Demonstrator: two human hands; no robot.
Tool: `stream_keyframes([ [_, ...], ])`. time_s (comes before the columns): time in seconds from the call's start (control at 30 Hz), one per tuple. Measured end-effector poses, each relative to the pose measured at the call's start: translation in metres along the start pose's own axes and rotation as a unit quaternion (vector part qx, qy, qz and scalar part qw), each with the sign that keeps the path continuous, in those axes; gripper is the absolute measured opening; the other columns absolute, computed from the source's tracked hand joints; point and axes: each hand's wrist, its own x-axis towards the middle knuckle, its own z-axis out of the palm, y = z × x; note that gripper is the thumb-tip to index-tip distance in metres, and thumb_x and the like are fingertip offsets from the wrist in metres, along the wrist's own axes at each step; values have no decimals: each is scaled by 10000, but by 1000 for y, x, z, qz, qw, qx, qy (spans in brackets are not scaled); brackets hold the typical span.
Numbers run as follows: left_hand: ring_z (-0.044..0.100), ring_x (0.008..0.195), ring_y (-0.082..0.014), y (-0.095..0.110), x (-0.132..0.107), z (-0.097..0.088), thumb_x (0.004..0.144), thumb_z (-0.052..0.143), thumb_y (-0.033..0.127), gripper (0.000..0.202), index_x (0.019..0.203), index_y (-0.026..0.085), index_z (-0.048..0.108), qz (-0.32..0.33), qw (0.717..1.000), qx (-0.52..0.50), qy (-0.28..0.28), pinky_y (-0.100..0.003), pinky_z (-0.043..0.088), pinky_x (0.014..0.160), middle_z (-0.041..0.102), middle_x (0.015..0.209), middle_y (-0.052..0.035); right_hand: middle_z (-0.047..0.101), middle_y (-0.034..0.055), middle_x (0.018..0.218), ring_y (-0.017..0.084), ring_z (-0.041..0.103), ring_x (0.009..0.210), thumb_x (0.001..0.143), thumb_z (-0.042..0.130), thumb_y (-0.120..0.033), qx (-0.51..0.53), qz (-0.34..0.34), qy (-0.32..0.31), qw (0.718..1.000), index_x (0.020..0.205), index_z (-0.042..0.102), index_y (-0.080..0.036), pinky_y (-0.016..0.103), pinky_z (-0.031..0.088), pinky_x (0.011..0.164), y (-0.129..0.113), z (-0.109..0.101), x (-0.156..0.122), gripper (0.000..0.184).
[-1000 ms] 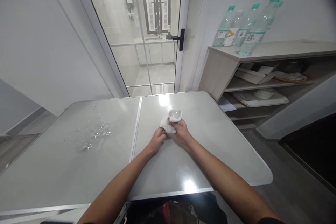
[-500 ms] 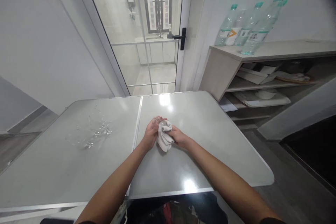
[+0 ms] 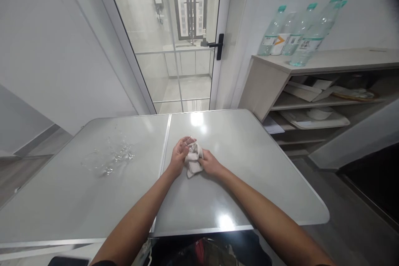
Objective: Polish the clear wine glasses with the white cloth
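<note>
Over the middle of the grey table (image 3: pixel 237 183), my left hand (image 3: pixel 179 156) curls round a small clear glass (image 3: pixel 190 146), mostly hidden by fingers and cloth. Pressed against the glass from the right is my right hand (image 3: pixel 209 163), closed on a crumpled white cloth (image 3: pixel 193 164). Both hands touch each other just right of the table's centre seam.
Several clear glasses (image 3: pixel 112 156) stand on the table's left half. Behind the table is a glass door (image 3: pixel 183 37) with a black handle. To the right, a wooden shelf unit (image 3: pixel 327 87) carries water bottles (image 3: pixel 299 29) on top and plates and papers inside.
The glass went from being held up in my right hand with the cloth to lying in my left hand. The cloth now wraps against it, lower down.
</note>
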Motion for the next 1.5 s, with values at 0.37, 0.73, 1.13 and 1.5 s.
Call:
stream_keyframes([
  [0.37, 580, 1308, -288, 12, 2, -1, 683, 920, 503, 722, 1273, 323, 544, 73, 996, -44, 8, -464, 485, 1104, 564, 1434, -103, 755, 22, 910, 180, 649, 774, 706, 812, -322, 151, -39, 391, 907, 984, 720, -206, 268, 505, 677, -2, -15, 13, 314],
  [0.73, 635, 1252, -271, 12, 3, -2, 570, 1004, 321, 730, 1154, 314, 566, 98, 994, -35, -27, -454, 519, 1090, 635, 1253, -43, 760, 66, 903, 263, 686, 861, 829, 686, -618, 252, 51, 103, 961, 1011, 729, -197, 353, 528, 770, -21, -1, 5, 461],
  [1.13, 658, 1230, -293, -1, 2, -6, 532, 1008, 212, 679, 1078, 243, 606, 86, 992, 36, -84, -491, 526, 1078, 685, 1201, -66, 622, -21, 689, 163, 548, 648, 677, 817, -431, -68, 14, 230, 971, 766, 650, -167, 262, 414, 625, 8, -20, 11, 325],
  [1.5, 652, 1261, -305, 3, 5, -6, 622, 980, 321, 727, 1240, 257, 604, 127, 991, 33, -27, -481, 466, 1140, 685, 1310, -128, 703, 54, 1093, 217, 629, 952, 963, 547, -336, -215, -142, 134, 957, 1216, 601, -209, 317, 481, 865, -18, -10, -2, 289],
])
